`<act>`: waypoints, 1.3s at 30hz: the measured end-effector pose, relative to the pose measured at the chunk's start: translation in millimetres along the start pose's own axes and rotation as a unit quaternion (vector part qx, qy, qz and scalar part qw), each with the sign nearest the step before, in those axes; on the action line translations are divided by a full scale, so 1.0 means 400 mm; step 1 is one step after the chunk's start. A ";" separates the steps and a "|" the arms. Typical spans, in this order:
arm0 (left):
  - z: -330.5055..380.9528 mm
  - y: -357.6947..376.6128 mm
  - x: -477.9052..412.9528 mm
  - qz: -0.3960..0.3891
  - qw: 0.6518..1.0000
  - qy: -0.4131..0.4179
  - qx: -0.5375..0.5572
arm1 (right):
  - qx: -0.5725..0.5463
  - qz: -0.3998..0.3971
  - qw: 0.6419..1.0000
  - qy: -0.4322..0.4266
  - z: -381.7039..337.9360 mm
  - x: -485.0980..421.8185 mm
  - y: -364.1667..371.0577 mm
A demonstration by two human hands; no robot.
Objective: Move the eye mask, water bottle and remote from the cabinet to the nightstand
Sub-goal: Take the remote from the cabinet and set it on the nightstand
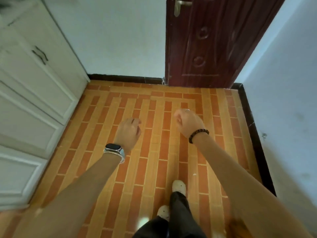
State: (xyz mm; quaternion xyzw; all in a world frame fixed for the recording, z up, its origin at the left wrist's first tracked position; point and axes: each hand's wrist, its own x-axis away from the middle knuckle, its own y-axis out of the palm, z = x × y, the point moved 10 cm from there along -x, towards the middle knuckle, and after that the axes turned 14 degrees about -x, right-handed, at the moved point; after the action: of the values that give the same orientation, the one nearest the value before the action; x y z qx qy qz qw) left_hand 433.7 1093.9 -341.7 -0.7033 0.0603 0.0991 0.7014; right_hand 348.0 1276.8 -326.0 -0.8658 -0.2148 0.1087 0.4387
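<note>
While both arms reach forward over the floor:
Floor (154,152): orange brick-pattern tiles
Cabinet (34,100): white, left
Door (214,40): dark red, ahead
Left hand (129,130): loosely curled, empty
Right hand (188,122): loosely curled, empty

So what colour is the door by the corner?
Dark reddish-brown door, with a brass-coloured handle; head view.

I count two bare hands in my view: the left hand (129,130) and the right hand (187,121), neither carrying anything. There is one black-faced smartwatch (114,148) and one dark wooden bead bracelet (199,135). I see two white shoes (178,187), one white panelled cabinet (34,100) with two dark metal handles (40,54), and one dark red wooden door (214,40) with one brass lever handle (181,5).
</note>
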 end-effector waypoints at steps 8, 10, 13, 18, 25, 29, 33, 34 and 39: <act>-0.259 -0.017 0.001 -0.013 0.990 -0.134 -0.053 | 0.042 -0.069 0.988 -0.128 -0.229 -0.241 0.139; -0.314 -0.019 -0.025 -0.016 0.984 -0.162 -0.067 | 0.028 -0.078 0.985 -0.153 -0.270 -0.303 0.154; -0.375 -0.029 -0.069 -0.005 0.978 -0.194 -0.070 | 0.025 -0.084 0.979 -0.185 -0.323 -0.385 0.163; -0.452 -0.048 -0.119 0.006 0.964 -0.247 -0.093 | 0.035 -0.101 0.969 -0.221 -0.382 -0.507 0.195; -0.606 -0.018 -0.133 -0.019 0.950 -0.297 -0.092 | 0.037 -0.145 0.954 -0.261 -0.484 -0.646 0.291; -0.734 0.000 -0.153 -0.024 0.943 -0.321 -0.082 | 0.032 -0.156 0.946 -0.282 -0.563 -0.735 0.354; -0.883 0.018 -0.203 -0.035 0.939 -0.324 -0.113 | 0.040 -0.163 0.943 -0.288 -0.642 -0.844 0.421; -0.922 0.016 -0.215 -0.032 0.937 -0.327 -0.118 | 0.043 -0.166 0.943 -0.287 -0.663 -0.873 0.438; -1.087 -0.011 -0.277 -0.006 0.936 -0.334 -0.113 | 0.056 -0.163 0.940 -0.293 -0.769 -1.003 0.493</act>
State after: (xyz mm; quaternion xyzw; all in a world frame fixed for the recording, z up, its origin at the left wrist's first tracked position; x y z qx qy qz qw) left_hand 350.5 653.8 -314.3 -0.7048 -0.1936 0.3304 0.5972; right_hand 163.6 766.8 -303.0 -0.7228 -0.4658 0.2966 0.4155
